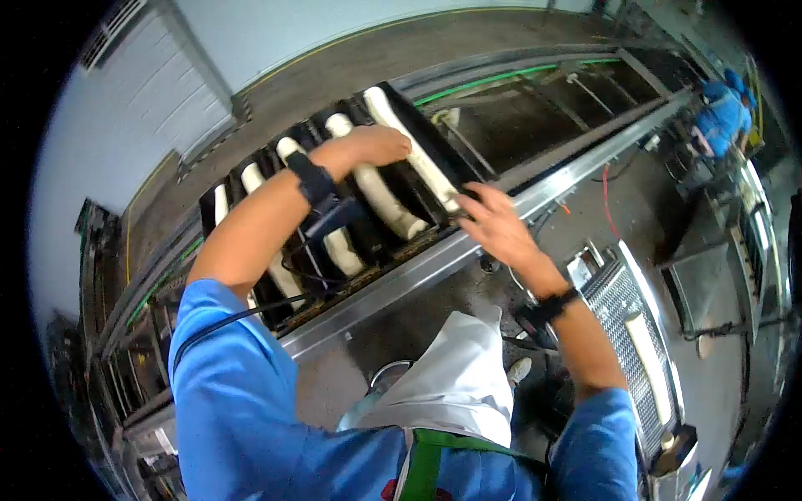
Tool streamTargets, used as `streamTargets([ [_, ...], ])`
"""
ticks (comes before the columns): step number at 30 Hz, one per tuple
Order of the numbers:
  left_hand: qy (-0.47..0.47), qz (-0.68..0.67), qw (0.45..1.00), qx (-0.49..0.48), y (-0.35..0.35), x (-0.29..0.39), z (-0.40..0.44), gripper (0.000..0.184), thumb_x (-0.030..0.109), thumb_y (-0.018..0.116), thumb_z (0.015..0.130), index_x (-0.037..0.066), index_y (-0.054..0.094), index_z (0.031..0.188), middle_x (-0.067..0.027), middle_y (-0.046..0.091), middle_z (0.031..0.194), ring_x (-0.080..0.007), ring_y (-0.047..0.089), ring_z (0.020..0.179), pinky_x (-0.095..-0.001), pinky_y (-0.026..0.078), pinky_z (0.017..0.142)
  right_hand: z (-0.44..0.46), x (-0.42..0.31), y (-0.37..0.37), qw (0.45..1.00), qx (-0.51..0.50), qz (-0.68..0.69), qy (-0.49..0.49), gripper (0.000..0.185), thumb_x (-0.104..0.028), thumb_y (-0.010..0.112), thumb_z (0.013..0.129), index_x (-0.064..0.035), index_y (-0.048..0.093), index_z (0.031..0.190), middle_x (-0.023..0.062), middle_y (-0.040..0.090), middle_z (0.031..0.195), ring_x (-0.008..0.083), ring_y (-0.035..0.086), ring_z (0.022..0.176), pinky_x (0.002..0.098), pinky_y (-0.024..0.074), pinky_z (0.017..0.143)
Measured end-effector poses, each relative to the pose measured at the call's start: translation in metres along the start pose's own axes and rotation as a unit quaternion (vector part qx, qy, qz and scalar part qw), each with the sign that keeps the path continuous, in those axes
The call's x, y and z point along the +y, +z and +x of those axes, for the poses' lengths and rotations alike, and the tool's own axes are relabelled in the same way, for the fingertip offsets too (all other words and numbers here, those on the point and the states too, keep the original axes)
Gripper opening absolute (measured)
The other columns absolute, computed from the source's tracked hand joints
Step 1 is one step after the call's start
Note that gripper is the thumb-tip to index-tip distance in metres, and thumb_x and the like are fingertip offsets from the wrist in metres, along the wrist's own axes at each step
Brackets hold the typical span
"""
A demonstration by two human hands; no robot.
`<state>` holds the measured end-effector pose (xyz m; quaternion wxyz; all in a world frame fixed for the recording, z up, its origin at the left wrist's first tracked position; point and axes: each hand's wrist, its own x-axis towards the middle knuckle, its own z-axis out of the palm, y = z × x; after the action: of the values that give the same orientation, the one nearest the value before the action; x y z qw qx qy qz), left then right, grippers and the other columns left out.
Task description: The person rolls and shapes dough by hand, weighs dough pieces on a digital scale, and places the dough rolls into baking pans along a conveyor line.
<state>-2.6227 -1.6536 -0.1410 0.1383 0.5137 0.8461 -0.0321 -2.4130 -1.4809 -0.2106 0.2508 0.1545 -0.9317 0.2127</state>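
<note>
Long pale rolls of dough lie side by side in the channels of a black baking pan (pixel 439 150). My left hand (pixel 376 144) is over the far part of the pan, fingers curled in and mostly hidden. It lies across the second dough roll from the right (pixel 384 200) and reaches the edge of the rightmost dough roll (pixel 418 154). At the near end of that rightmost roll is my right hand (pixel 497 225), its fingers apart and the tips at the dough. Whether the left fingers grip anything is hidden.
The pan sits on a conveyor with a metal rail (pixel 401 288) along its near side. At right, another long dough piece (pixel 647 367) rests on a textured metal tray (pixel 622 309). A co-worker in blue (pixel 723 121) stands at far right. A cable runs along my left arm.
</note>
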Motion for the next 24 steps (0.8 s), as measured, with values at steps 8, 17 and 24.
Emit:
streamTargets([
  [8,-0.408,-0.342,0.846,0.036,-0.024,-0.122,-0.142,0.02,0.022,0.046,0.081,0.007,0.054,0.093,-0.0025,0.052,0.08,-0.0117,0.047,0.068,-0.0269,0.039,0.059,-0.28,0.119,-0.149,0.844,-0.139,-0.281,0.435,0.054,-0.028,0.063,0.068,-0.0087,0.044,0.115,0.0181,0.045,0.114,0.0346,0.044,0.103,0.0413,0.0367,0.084],
  [17,-0.152,-0.268,0.95,0.052,-0.07,-0.031,-0.045,0.023,0.022,0.044,0.085,0.002,0.053,0.093,0.0041,0.047,0.077,-0.0064,0.039,0.068,-0.0194,0.034,0.062,-0.31,0.159,-0.17,0.866,-0.079,-0.266,0.416,0.038,-0.014,0.056,0.068,0.0007,0.047,0.102,0.0183,0.053,0.093,0.0342,0.051,0.088,0.0433,0.0398,0.076],
  [24,0.044,-0.125,0.988,0.076,-0.09,0.148,0.0,0.023,0.015,0.046,0.082,-0.001,0.051,0.099,-0.0086,0.055,0.092,-0.0151,0.05,0.086,-0.0257,0.037,0.079,-0.229,0.155,-0.14,0.809,0.099,-0.102,0.57,0.048,-0.025,0.066,0.06,-0.0011,0.048,0.098,0.0173,0.053,0.098,0.0311,0.05,0.095,0.0429,0.0402,0.079],
])
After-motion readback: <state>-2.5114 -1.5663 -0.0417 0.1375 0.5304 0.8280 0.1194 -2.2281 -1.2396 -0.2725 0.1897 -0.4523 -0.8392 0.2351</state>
